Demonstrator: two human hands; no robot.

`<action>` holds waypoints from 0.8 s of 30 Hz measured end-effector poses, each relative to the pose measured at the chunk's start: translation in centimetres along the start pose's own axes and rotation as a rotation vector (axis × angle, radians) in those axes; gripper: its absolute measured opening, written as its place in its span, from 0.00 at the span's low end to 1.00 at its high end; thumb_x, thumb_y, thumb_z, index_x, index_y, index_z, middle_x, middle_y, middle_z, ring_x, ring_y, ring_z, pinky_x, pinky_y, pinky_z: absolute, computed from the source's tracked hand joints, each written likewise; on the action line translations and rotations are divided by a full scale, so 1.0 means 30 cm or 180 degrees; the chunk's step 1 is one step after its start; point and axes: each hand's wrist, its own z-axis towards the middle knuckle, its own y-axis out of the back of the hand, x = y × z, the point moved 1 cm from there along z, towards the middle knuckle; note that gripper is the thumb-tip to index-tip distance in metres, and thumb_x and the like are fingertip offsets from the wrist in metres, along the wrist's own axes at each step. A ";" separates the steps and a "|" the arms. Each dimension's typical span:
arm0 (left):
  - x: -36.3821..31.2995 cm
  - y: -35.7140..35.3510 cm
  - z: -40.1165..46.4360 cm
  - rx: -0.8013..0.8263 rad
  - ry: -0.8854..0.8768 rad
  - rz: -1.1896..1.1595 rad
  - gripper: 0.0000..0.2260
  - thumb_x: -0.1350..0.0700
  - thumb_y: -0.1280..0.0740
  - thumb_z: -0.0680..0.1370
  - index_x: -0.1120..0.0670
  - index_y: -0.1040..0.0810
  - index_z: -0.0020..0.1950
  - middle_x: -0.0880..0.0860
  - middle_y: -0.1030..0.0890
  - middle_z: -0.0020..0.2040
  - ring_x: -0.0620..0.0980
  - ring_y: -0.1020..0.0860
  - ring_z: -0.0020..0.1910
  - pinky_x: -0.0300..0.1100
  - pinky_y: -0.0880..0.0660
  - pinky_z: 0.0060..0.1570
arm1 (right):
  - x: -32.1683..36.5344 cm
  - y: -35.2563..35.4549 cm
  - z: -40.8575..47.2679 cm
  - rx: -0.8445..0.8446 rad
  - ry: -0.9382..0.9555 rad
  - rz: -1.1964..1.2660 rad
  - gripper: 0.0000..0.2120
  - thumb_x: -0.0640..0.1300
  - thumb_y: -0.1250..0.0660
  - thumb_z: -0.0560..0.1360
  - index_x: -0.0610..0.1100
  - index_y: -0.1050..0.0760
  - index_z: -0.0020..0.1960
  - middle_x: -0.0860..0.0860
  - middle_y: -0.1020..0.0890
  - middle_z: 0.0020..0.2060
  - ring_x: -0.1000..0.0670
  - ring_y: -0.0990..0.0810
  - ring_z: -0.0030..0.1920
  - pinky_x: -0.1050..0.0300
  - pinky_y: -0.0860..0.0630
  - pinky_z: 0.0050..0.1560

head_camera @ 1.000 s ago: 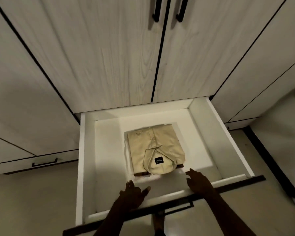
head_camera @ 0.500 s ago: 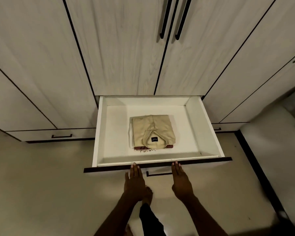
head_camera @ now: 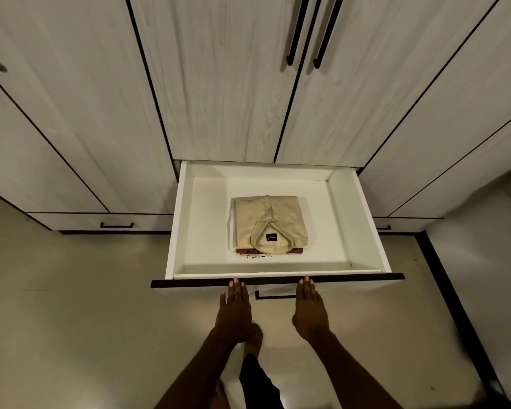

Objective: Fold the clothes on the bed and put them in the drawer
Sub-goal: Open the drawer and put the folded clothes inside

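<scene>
A white drawer (head_camera: 356, 219) stands pulled out from the bottom of a wardrobe. Inside it a folded beige shirt (head_camera: 269, 222) lies on top of a folded dark red garment (head_camera: 242, 251), of which only the front edge shows. My left hand (head_camera: 235, 308) and my right hand (head_camera: 309, 308) are flat with straight fingers. Their fingertips touch the dark top edge of the drawer front (head_camera: 351, 279), one on each side of the black drawer handle (head_camera: 275, 296). Neither hand holds anything.
Pale wood-grain wardrobe doors (head_camera: 219, 84) with long black handles (head_camera: 300, 31) rise behind the drawer. Shut lower drawers (head_camera: 106, 222) sit to the left and right. My foot (head_camera: 252, 343) stands on the beige floor under my hands. A white surface (head_camera: 484, 261) lies at the right.
Both hands came out of the drawer, where they lay beside the clothes, to its front edge. The view pulled back and upward, showing more of the wardrobe.
</scene>
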 end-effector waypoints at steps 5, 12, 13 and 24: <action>0.000 0.045 0.070 -0.0054 0.0098 0.0073 0.51 0.44 0.30 0.78 0.66 0.64 0.80 0.68 0.63 0.81 0.66 0.62 0.81 0.59 0.57 0.79 | 0.010 0.059 0.044 0.0239 0.0022 -0.0006 0.45 0.41 0.31 0.76 0.35 0.54 0.83 0.40 0.57 0.80 0.37 0.52 0.83 0.45 0.47 0.80; -0.011 0.144 0.215 -0.0171 0.0222 0.0121 0.55 0.41 0.29 0.76 0.67 0.65 0.79 0.70 0.64 0.79 0.69 0.62 0.80 0.62 0.55 0.79 | 0.006 0.139 0.217 0.0154 0.0018 0.0161 0.41 0.42 0.38 0.81 0.38 0.62 0.83 0.40 0.60 0.83 0.41 0.61 0.83 0.48 0.55 0.82; -0.016 0.163 0.235 -0.0160 0.0268 0.0125 0.55 0.40 0.29 0.75 0.68 0.65 0.79 0.71 0.64 0.79 0.71 0.63 0.79 0.63 0.56 0.78 | 0.003 0.151 0.237 0.0128 0.0036 0.0148 0.41 0.42 0.38 0.81 0.38 0.62 0.83 0.41 0.61 0.83 0.41 0.61 0.83 0.48 0.55 0.82; -0.006 0.413 0.554 -0.0472 0.0372 0.0354 0.58 0.39 0.30 0.72 0.69 0.67 0.78 0.80 0.65 0.74 0.80 0.61 0.75 0.69 0.56 0.77 | 0.047 0.296 0.610 -0.0049 0.0019 0.0254 0.45 0.41 0.36 0.78 0.38 0.63 0.83 0.40 0.62 0.82 0.41 0.62 0.83 0.45 0.50 0.82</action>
